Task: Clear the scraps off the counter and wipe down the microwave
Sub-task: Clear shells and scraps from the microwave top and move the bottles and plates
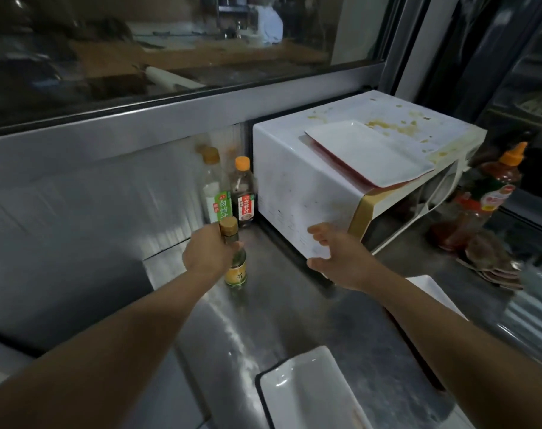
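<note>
- While the left hand [206,253] is gripping the small bottle [235,255] by its shoulder, fingers curled round the glass just below the cork-coloured cap, the microwave [340,178] is standing to the right of that grip, its top carrying yellow-brown stains that are still waiting for a wipe.
- Steel counter [282,320]: lying under the grip and running toward the viewer; its sheen is suggesting a slick surface, so a bottle set down carelessly could be skidding or tipping.
- White tray [368,153]: resting on the microwave top, up and right of the grip, with one corner overhanging the front edge; any nudge to the cabinet is risking its sliding off.
- Right hand [337,258]: just right of the grip, fingers spread and holding nothing, hovering at the microwave's lower side corner; whether it is touching the panel cannot be told. A push here could be jolting the tray.
- Clear bottle [215,188] and dark sauce bottle [243,193]: standing directly behind the grip, against the microwave's side; the held bottle, swung back, could be knocking them over.
- Red sauce bottle [480,193]: far right of the grip, beyond the microwave door, at risk if the cabinet is shifting.
</note>
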`<state>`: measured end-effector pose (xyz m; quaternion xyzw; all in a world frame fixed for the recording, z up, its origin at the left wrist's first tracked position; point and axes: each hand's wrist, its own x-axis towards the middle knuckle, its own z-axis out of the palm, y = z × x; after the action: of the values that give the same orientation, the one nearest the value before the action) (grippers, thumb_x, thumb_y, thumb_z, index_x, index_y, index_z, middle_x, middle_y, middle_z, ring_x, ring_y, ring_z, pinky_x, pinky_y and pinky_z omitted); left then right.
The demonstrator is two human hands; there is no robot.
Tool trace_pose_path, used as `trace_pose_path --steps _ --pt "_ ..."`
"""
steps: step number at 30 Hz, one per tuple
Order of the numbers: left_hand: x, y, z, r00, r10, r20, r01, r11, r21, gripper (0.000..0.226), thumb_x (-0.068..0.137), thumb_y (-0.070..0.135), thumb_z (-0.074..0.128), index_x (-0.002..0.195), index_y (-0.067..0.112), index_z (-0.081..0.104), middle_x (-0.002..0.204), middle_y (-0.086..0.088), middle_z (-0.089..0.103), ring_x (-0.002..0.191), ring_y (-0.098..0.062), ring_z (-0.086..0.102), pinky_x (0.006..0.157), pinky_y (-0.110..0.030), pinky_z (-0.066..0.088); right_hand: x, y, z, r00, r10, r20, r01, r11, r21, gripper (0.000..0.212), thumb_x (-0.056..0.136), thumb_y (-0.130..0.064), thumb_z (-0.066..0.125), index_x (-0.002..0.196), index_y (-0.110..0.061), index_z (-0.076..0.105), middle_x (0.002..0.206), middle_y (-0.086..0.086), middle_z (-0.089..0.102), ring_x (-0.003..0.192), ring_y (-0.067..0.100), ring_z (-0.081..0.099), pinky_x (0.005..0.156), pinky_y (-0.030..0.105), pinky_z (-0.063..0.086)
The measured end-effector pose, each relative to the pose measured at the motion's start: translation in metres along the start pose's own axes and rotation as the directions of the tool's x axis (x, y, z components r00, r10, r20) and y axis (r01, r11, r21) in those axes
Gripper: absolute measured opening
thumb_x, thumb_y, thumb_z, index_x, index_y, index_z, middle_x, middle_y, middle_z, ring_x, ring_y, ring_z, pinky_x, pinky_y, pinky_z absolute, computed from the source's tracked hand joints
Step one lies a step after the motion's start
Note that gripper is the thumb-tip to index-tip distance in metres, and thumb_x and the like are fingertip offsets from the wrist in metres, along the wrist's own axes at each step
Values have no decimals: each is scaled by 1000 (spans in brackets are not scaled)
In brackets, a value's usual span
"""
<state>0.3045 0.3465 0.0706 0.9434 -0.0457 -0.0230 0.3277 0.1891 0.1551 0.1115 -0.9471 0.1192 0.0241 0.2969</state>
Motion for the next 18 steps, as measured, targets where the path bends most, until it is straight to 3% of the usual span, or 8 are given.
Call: trace_pose_path --steps 4,8,12,18 --pt "33 -18 -17 1000 26 -7 -26 1000 -13 21 79 27 72 93 13 65 91 -11 68 84 -30 62 67 -32 45 21 -20 16 999 -37 40 38 999 -32 53 87 -19 63 136 -16 42 137 9 45 126 21 43 100 27 36" --pt "65 -30 -26 999 3 -35 -3 1000 -9 23 81 29 70 97 13 64 93 -12 67 86 -32 62 72 -39 52 45 -35 34 994 -60 90 67 995 -75 53 89 -15 60 138 -16 40 137 10 42 126 21 42 86 15 30" --pt "92 -40 -26 998 -28 -64 29 999 15 21 80 31 70 91 15 62 97 -12 66 89 -34 62 72 -37 50 65 -46 52 991 -65 114 79 989 -126 56 88 -15 62 139 -14 40 141 9 39 127 22 42 95 22 34" --pt "119 -53 -22 995 -59 -84 61 998 26 27 79 33 71 93 11 65 96 -14 67 89 -34 63 70 -36 49 87 -51 75 985 -131 115 154 963 -223 45 83 -13 64 126 -10 52 131 12 49 118 27 49 97 31 40"
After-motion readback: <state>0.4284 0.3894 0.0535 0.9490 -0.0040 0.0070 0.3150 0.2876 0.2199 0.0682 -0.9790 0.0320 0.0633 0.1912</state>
